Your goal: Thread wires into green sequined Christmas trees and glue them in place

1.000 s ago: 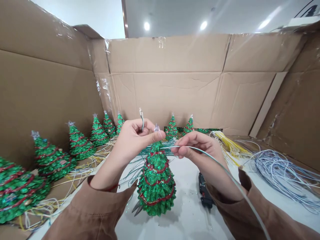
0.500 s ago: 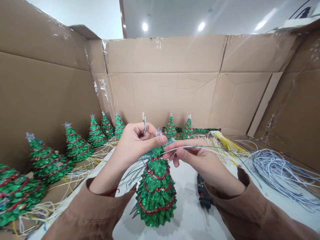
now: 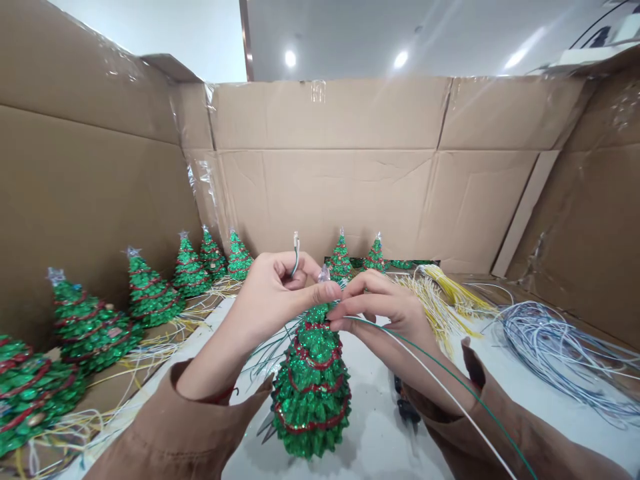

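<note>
Cardboard walls (image 3: 325, 193) are seen across the background; white tabletop (image 3: 375, 433) is seen below. Other trees (image 3: 93, 327) are lined up at left, two more set at middle back. Tree (image 3: 313, 400) is stood upright on the tabletop, lower middle of frame, its top between the hands. Coil (image 3: 545, 347) of blue-white wire is laid at right. Left hand (image 3: 280, 293) is held left of the tree top: grip narrow, what is pinched at the fingertips can't be told. Right hand (image 3: 385, 313) is placed just right: grip closed around green wire (image 3: 473, 391) and white wire (image 3: 460, 405), both trailed to lower right. Yellow wires (image 3: 453, 290) are bundled behind. Black tool (image 3: 409, 410) is partly hidden by the right sleeve. Grey blades (image 3: 267, 429) are partly covered by the tree. Small connector (image 3: 296, 239) is stuck up above the left fingers.
</note>
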A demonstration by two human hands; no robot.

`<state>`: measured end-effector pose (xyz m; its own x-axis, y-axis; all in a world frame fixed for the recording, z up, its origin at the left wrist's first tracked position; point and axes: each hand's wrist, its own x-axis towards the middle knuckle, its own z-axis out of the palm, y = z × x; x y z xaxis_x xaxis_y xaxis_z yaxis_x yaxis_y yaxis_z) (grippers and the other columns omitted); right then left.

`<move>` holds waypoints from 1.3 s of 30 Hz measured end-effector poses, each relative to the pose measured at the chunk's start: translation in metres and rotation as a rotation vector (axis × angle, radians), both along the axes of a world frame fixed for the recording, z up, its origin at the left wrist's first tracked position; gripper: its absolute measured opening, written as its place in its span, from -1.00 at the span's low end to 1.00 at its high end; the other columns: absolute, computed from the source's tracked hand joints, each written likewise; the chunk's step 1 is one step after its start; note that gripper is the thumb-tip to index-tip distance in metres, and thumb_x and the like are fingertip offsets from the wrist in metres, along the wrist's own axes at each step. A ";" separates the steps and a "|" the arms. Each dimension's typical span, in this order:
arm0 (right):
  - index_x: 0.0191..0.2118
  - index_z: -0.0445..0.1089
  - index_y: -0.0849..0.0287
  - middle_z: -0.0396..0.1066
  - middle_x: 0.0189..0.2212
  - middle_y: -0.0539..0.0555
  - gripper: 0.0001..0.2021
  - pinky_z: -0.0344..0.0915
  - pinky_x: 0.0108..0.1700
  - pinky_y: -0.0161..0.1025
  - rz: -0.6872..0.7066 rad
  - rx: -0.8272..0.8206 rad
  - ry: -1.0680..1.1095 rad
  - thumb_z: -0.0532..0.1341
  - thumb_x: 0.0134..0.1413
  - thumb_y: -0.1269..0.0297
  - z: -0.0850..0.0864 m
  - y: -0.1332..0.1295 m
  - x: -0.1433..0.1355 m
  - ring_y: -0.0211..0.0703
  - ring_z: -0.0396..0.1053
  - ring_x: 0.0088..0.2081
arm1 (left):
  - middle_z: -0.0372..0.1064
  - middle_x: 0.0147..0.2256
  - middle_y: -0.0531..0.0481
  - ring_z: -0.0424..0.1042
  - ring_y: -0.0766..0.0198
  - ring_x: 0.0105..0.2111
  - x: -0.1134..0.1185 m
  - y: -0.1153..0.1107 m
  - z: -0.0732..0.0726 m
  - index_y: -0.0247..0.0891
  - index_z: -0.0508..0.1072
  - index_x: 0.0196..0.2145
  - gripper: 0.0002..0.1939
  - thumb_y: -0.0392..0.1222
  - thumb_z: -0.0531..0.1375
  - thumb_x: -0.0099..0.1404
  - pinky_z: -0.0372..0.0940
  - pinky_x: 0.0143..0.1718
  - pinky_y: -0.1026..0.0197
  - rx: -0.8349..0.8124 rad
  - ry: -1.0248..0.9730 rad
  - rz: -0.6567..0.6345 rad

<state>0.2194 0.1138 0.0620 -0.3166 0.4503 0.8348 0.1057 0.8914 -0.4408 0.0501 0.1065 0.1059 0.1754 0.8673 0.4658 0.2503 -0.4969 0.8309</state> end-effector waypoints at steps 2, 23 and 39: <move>-0.37 0.52 0.10 0.36 -0.48 0.00 -0.93 0.20 -0.45 -0.30 0.090 -0.161 -0.056 0.29 0.03 0.27 0.002 -0.001 0.002 -0.29 0.27 -0.44 | -0.17 -0.68 0.23 -0.13 0.47 -0.64 -0.001 0.001 0.001 -0.30 0.36 -0.57 -0.68 -0.09 0.40 -0.14 -0.16 -0.59 0.33 -0.002 0.008 0.034; -0.43 0.47 0.12 0.37 -0.42 0.00 -0.95 0.30 -0.36 -0.26 0.143 -0.284 0.043 0.30 0.00 0.30 -0.001 0.001 -0.003 -0.28 0.34 -0.39 | 0.01 -0.65 0.17 0.02 0.45 -0.61 -0.002 -0.001 0.002 -0.28 0.27 -0.62 -0.63 -0.07 0.40 -0.14 -0.07 -0.58 0.34 -0.004 0.008 0.059; -0.33 0.36 0.14 0.44 -0.55 -0.05 -0.87 0.26 -0.56 -0.39 0.311 -0.446 0.358 0.24 0.07 0.20 0.003 -0.002 0.000 -0.40 0.27 -0.61 | -0.08 -0.68 0.20 0.02 0.47 -0.63 -0.001 -0.005 0.007 -0.27 0.21 -0.66 -0.63 -0.18 0.38 -0.18 -0.07 -0.60 0.37 0.013 -0.098 0.094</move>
<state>0.2197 0.1118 0.0654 -0.2251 0.7099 0.6674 -0.3503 0.5802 -0.7353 0.0491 0.1014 0.1131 0.0464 0.8717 0.4879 0.2139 -0.4858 0.8475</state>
